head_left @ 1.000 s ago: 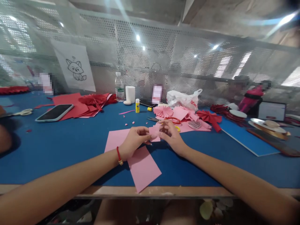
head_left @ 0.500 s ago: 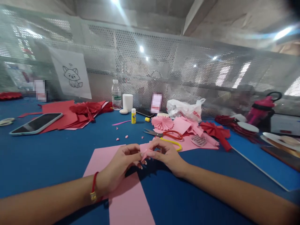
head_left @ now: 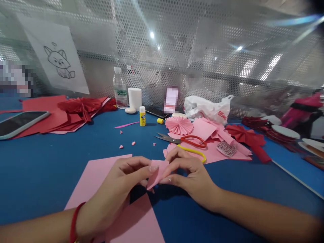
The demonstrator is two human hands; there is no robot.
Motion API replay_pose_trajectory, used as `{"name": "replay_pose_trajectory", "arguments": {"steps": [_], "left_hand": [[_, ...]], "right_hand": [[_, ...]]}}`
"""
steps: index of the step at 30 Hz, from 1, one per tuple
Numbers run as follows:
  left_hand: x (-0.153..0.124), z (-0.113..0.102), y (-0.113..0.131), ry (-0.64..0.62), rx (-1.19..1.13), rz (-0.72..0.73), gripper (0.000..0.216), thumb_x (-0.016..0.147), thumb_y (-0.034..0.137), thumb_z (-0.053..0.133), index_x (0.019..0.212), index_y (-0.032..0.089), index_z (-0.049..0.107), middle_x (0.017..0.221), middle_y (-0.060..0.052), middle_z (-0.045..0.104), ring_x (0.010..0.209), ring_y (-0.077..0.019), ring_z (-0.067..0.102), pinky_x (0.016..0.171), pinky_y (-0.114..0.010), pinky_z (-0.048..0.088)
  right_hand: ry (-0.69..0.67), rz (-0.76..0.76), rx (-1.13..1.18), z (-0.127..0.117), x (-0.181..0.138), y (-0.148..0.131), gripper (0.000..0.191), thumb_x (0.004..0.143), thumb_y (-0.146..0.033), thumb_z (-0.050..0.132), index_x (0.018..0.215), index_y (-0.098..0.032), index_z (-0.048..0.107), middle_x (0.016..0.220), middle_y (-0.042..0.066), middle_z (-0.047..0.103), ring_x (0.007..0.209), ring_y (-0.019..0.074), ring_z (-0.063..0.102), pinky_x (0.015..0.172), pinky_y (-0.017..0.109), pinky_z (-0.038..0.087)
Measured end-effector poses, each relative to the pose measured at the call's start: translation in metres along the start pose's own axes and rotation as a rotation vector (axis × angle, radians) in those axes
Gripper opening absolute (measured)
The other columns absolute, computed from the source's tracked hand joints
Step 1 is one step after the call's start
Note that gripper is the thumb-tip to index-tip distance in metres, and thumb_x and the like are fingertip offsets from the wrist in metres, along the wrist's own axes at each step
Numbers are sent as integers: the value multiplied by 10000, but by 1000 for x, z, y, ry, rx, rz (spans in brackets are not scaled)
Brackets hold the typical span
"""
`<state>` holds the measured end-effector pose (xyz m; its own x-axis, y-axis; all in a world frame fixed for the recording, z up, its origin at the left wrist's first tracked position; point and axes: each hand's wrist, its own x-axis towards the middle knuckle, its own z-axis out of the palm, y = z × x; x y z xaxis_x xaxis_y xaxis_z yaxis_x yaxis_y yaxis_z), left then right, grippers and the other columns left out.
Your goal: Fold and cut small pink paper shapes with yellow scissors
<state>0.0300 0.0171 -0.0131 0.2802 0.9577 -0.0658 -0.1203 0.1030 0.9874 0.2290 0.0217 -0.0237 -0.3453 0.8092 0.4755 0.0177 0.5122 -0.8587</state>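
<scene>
Between my hands is a small folded piece of pink paper (head_left: 157, 173), its flat face tilted toward me. My left hand (head_left: 126, 179) pinches its left side, thumb on the front and the other fingers behind. On the right edge, my right hand (head_left: 189, 175) grips it between thumb and fingers. Beneath my left hand and wrist lie larger pink sheets (head_left: 138, 217) on the blue table. Scissors (head_left: 193, 141) with red and yellow handles rest just beyond my right hand, partly over more pink paper (head_left: 174, 151). Several pink scraps (head_left: 133, 143) lie beyond my fingers.
A glue stick (head_left: 142, 117) stands uncapped, its yellow cap (head_left: 160, 120) beside it. Behind are a water bottle (head_left: 119, 91), a white cylinder (head_left: 135, 99) and a plastic bag (head_left: 206, 108). A pink paper fan (head_left: 179, 125), red paper (head_left: 45, 113) and a phone (head_left: 22, 123) lie about.
The view has tilted down and come closer. The pink piece has been turned so more of its flat face shows, and both hands still hold it.
</scene>
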Motion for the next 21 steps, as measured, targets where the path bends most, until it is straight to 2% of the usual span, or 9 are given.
{"name": "replay_pose_trajectory", "arguments": {"steps": [5,10,16,21], "left_hand": [[0,-3,2,-98,275,-37,190,699,346,756,605,182,778,516,-19,605,469,-109,435,431,-198,303],[2,-4,4,-104,373,29,215,699,371,713,585,202,782,553,-47,659,503,-140,500,468,-209,363],[0,-8,1,-76,338,-11,242,739,408,735,628,196,772,551,-40,654,477,-132,490,437,-205,360],[1,-9,-4,-5,114,14,157,748,359,792,674,220,794,651,-45,718,583,-168,633,552,-233,510]], "right_hand": [[-56,5,-51,0,-4,-4,93,807,-367,855,788,-285,817,923,22,582,903,169,598,741,291,514],[-24,43,-62,-1,-3,-1,140,804,-363,861,779,-253,777,931,16,607,863,148,577,711,261,500],[-64,66,-74,-2,-1,-1,210,812,-430,841,744,-248,761,871,25,641,916,187,588,710,294,499],[74,45,-54,-2,-1,1,177,823,-416,838,771,-266,758,826,8,619,832,179,573,722,318,478]]}}
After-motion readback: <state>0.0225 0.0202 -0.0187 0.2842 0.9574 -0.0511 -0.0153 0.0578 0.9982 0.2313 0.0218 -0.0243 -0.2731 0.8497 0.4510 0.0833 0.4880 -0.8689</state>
